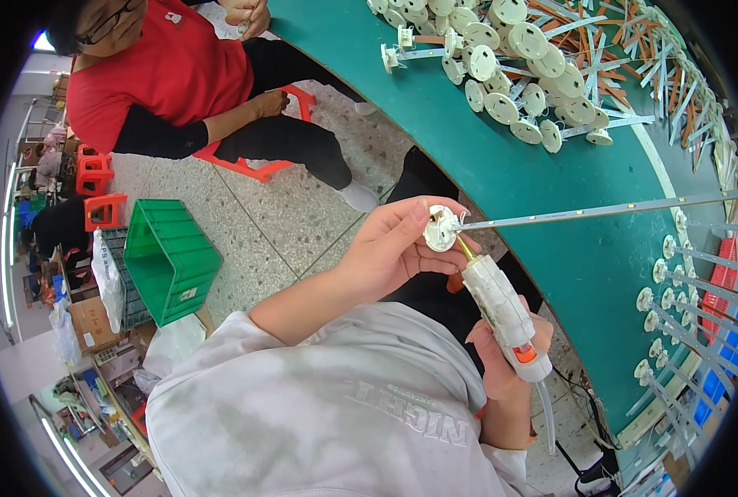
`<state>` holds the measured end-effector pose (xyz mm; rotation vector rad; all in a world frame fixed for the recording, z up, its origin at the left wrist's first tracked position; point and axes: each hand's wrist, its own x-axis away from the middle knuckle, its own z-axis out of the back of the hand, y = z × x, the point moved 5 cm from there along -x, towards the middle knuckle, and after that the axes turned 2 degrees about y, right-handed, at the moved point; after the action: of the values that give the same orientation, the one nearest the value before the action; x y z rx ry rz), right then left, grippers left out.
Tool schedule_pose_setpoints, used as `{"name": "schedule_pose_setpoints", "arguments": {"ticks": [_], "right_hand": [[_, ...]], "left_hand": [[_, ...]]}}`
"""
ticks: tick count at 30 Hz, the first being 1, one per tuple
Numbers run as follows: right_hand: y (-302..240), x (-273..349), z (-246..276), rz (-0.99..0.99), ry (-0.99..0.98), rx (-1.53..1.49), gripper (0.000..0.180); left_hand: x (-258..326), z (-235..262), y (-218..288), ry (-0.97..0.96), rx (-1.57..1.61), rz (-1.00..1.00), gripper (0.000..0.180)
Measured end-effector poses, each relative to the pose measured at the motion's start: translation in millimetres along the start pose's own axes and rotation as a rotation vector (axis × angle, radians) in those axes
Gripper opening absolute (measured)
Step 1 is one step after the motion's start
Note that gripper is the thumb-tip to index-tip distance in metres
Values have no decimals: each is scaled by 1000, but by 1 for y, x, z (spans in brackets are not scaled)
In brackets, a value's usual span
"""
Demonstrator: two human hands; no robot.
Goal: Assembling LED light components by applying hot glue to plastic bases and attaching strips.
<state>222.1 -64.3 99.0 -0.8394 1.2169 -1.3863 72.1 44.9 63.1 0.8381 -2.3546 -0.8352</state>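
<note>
Fingers [437, 262] of the left hand [379, 253] pinch a round white disc [441, 229], the thumb on the near side and the other fingers bent behind and below it, so the gap between them is only as wide as the disc. A long thin strip [584, 212] dotted with small yellow squares runs from the disc's right edge out over the green table [568, 273]. The right hand [506, 356] is closed around the handle of a white glue gun [497, 302]; its fingers are partly hidden by the gun, near an orange trigger [524, 354]. The gun's brass-coloured nozzle [468, 248] points up at the disc's lower right edge, very close to it; whether they touch, I cannot tell. Disc and gun are both held in front of the person's body, beside the table edge. On the table, farther off, lies a heap of white discs [543, 66] with strips, and more strips with small white ends [644, 370] lie along the right side, near a red basket [723, 273].
</note>
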Motion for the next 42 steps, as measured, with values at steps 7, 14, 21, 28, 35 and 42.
{"name": "schedule_pose_setpoints", "arguments": {"ticks": [7, 14, 21, 28, 35, 42], "right_hand": [[0, 2, 1, 9, 17, 0, 24], [1, -2, 0, 77, 18, 23, 24], [-1, -2, 0, 120, 3, 25, 19], [-1, -4, -2, 131, 32, 44, 15], [-2, -7, -9, 178, 11, 58, 15], [3, -6, -9, 158, -105, 143, 23]], "left_hand": [[1, 1, -2, 37, -4, 21, 54], [1, 6, -5, 11, 27, 22, 54], [-3, 2, -4, 10, -4, -28, 50], [-3, 2, -3, 20, 4, -61, 48], [-4, 6, 1, 26, -5, -103, 46], [-4, 3, 3, 55, -78, -134, 35]]}}
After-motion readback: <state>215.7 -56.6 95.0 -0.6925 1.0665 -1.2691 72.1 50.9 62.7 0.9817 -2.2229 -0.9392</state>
